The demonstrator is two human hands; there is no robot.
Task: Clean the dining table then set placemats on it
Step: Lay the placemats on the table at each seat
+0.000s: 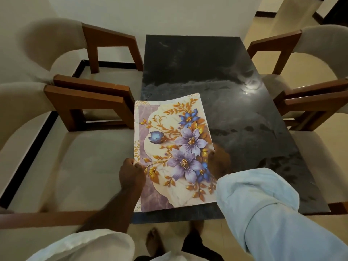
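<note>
Placemats (177, 147), a thin floral stack, were over the near left of the dining table (235, 81), far edge curling: judged light, flexible, slippery. Left hand (131, 172) pinched the left edge; right hand (219, 161) met the right edge, its grasp indiscernible.

Seen from my remote feed: cream armchairs (56, 46) with brown wooden arms flank a dark, marbled worktop (216, 63), two left, two right. A pale wall (169, 14) with black skirting (30, 147) stands behind, and beige floor (263, 25) shows far right.
</note>
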